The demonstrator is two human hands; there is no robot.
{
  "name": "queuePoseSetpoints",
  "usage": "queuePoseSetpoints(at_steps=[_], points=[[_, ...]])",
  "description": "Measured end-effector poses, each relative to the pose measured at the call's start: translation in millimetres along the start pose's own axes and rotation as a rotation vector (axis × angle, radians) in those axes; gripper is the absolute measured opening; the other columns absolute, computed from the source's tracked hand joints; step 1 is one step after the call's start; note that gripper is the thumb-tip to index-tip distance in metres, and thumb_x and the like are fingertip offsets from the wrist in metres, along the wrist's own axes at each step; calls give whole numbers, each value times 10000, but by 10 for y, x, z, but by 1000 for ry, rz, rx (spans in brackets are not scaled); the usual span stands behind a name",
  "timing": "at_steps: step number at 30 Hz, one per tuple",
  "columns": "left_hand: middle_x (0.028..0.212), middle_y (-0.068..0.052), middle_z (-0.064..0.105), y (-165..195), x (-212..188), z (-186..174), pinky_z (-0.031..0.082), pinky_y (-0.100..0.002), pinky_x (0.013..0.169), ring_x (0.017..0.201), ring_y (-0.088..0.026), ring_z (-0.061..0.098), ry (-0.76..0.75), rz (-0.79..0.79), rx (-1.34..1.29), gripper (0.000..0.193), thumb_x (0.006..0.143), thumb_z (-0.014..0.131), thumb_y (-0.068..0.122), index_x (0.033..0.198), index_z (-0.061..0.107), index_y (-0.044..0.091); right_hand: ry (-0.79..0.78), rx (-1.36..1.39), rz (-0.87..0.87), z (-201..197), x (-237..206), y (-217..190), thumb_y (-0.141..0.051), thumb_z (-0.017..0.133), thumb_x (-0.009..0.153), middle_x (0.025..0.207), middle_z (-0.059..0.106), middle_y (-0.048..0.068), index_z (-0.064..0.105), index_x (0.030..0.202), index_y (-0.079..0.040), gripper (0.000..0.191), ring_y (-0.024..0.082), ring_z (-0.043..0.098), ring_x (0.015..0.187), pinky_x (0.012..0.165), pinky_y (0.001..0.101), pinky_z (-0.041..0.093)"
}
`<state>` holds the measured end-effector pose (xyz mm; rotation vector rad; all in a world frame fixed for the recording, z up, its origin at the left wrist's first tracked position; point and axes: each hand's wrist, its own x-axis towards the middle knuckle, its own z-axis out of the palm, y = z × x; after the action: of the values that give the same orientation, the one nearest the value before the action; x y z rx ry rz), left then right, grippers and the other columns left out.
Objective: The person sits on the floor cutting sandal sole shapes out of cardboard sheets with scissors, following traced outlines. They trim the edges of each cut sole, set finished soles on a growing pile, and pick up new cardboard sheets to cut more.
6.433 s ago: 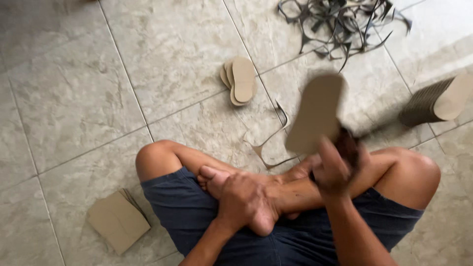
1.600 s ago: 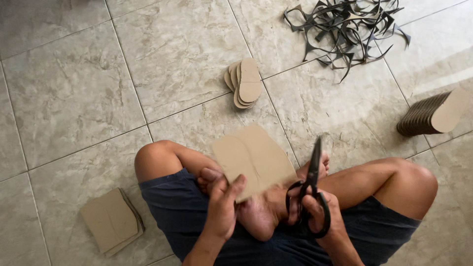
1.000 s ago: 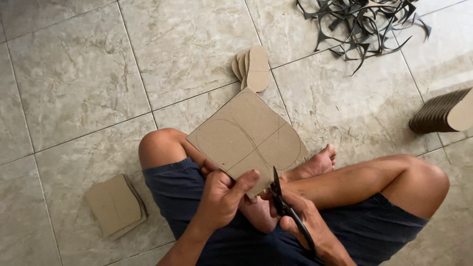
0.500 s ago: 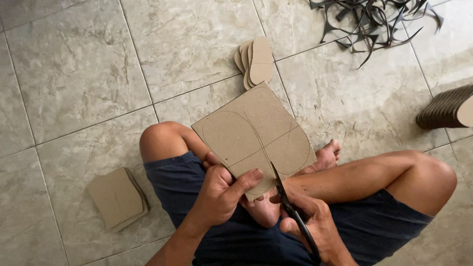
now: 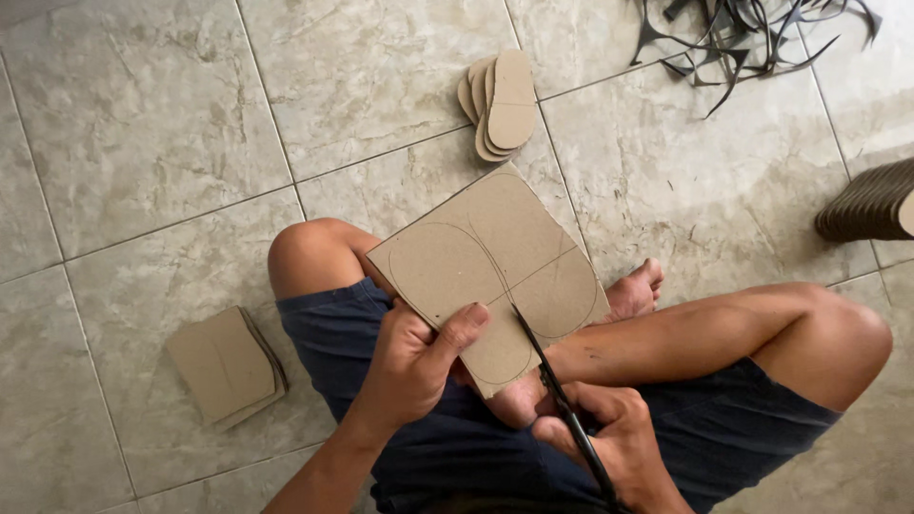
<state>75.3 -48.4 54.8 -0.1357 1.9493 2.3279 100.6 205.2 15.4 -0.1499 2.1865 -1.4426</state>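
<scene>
Cutting along the drawn curve is the work here: the left hand (image 5: 411, 366) pinches the near edge of a brown cardboard sheet (image 5: 487, 271), thumb on top and fingers under, and holds it tilted above the crossed legs. The right hand (image 5: 614, 445) is closed around the handles of black scissors (image 5: 562, 409), whose blades have entered the sheet at its near edge, right beside a pencilled sole outline. The hands sit close together with the sheet between them.

To do it well, the judgement is that the sheet should turn into the blades, not the blades twist round the curve. The left thumb lies near the cut line, so it should keep clear of the blade tips. Short bites with the inner part of the blades would likely follow the rounded end cleanly; a long snap could overrun the line into the second outline drawn alongside.

On the floor (image 5: 143, 143), a small pile of cut soles (image 5: 500, 103) lies beyond the sheet, a stack of uncut squares (image 5: 227, 365) sits toward the left edge, dark trimmings (image 5: 752, 29) fill the far right corner, and another stack of soles (image 5: 871, 202) stands at the right edge.
</scene>
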Motion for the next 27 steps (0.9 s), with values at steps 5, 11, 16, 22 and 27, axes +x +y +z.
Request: queuePoseSetpoints(at_steps=[5,11,16,22,27], points=[[684,-8,674,40,-54,46,461,-227,478,551,-51,586,-48,-185,-84,222,1002,647,187,912,700,-8,12,-3,58,1,-3,-233,-229,846,734,618,686,31,778,848,-9,257,97,589,576,541,281,486],[686,-19,685,65,-96,109,463,-223,468,543,-52,592,-80,-189,-98,230,1011,620,188,941,709,-13,-51,131,74,-7,96,-364,-184,799,778,777,721,42,732,1059,14,350,91,626,737,688,268,530],[666,-35,669,29,-110,137,462,-230,462,530,-65,594,-78,-197,-179,253,1017,629,202,920,701,-20,-15,130,102,36,49,-303,-163,809,783,730,703,33,766,1030,18,308,92,600,691,643,274,510],[621,-34,662,-80,-131,173,434,-226,428,494,-66,579,-42,-241,-159,329,1020,629,225,815,701,-22,47,132,27,69,-3,-168,-149,831,778,644,666,3,779,976,16,263,60,557,598,542,252,464],[633,-34,656,-173,-166,227,431,-230,449,515,-63,569,-24,-224,-201,331,1031,635,225,827,705,-26,105,55,-68,111,-40,18,-191,850,773,556,605,-19,768,872,6,235,45,506,497,454,254,416]])
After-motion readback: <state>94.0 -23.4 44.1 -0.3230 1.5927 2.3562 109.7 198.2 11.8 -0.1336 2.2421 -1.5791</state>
